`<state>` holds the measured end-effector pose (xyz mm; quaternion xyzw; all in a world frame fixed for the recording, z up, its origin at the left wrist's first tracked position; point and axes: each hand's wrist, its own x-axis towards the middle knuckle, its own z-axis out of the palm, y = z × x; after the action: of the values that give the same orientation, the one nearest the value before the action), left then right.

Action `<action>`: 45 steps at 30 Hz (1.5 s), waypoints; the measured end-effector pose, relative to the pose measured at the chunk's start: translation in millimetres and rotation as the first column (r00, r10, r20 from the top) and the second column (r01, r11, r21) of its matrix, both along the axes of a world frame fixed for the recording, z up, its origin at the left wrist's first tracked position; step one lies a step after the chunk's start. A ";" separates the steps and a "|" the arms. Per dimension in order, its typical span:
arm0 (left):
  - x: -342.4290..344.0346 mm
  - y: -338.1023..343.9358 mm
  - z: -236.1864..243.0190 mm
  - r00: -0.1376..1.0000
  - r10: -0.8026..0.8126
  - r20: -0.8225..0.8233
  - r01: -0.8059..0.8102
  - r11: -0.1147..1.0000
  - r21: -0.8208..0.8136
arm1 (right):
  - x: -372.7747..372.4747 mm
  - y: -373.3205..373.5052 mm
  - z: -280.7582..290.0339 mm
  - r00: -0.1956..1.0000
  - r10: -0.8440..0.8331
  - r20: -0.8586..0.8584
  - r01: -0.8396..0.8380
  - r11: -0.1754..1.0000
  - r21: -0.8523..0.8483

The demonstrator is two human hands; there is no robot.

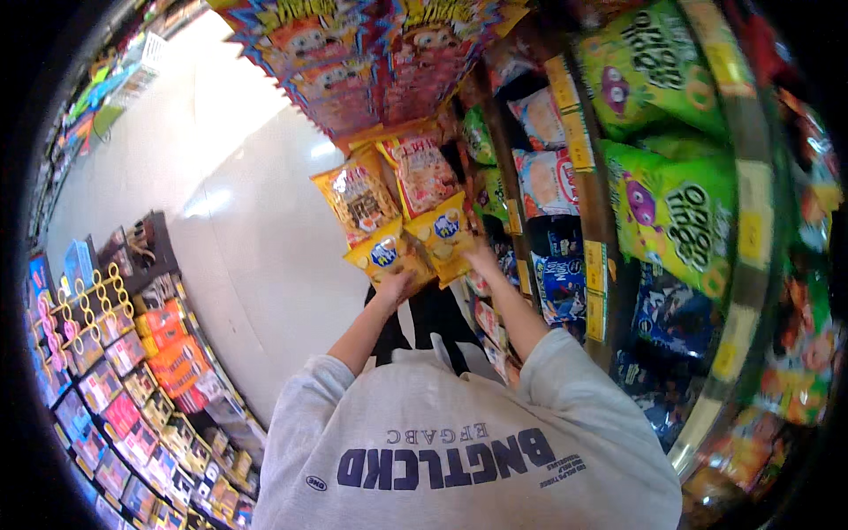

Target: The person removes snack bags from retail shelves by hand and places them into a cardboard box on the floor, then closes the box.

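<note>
My left hand (396, 281) grips a small yellow snack bag with a blue emblem (375, 247) at the centre of the head view. My right hand (480, 254) holds a second, similar yellow bag (437, 225) at its right side. Just beyond them are a yellow noodle-picture packet (353, 196) and a red-and-yellow packet (413, 168), touching the upper edges of the yellow bags. Above these packets is a tall panel of pink, cartoon-printed snack packs (380, 57).
Tiered shelves (742, 340) of green bags (658, 79), blue bags (561, 287) and other packets run along my right. On the left stands a display of small boxed goods (124, 415) with yellow hanging rings (88, 300). A pale floor (230, 238) runs between them.
</note>
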<state>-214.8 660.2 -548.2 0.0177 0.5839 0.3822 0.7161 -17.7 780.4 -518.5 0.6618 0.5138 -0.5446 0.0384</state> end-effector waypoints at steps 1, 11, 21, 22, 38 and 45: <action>-10.2 -0.5 13.8 0.999 -0.040 -0.025 0.040 0.999 0.016 | -0.8 -7.1 5.4 1.000 -0.021 -0.011 0.021 0.999 0.036; -78.4 4.7 61.6 0.986 -0.154 0.061 0.153 0.988 0.022 | -31.2 -97.2 89.8 0.681 -0.552 -0.481 0.574 0.811 -0.118; 9.5 82.2 249.2 0.878 -0.443 -0.183 0.458 0.663 0.593 | 13.4 -128.6 255.9 0.459 -0.516 -0.723 0.790 0.610 0.066; 27.7 76.3 292.1 0.845 -0.487 -0.219 0.501 0.580 0.642 | 20.9 -137.1 276.5 0.449 -0.483 -0.751 0.807 0.581 0.109; 203.9 -57.7 487.2 0.577 -0.789 -0.211 0.043 -0.229 0.973 | 100.9 -391.2 447.0 0.543 -0.269 -0.795 0.786 -0.170 0.594; 270.2 -135.3 490.7 0.519 -0.790 -0.326 0.055 -0.350 0.935 | 147.0 -475.5 456.1 0.560 -0.273 -0.783 0.745 -0.247 0.619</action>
<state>55.4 524.9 -57.4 0.6601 -0.1678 0.3140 0.6614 129.3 304.9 -62.5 0.5392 0.3806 -0.1155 -0.7424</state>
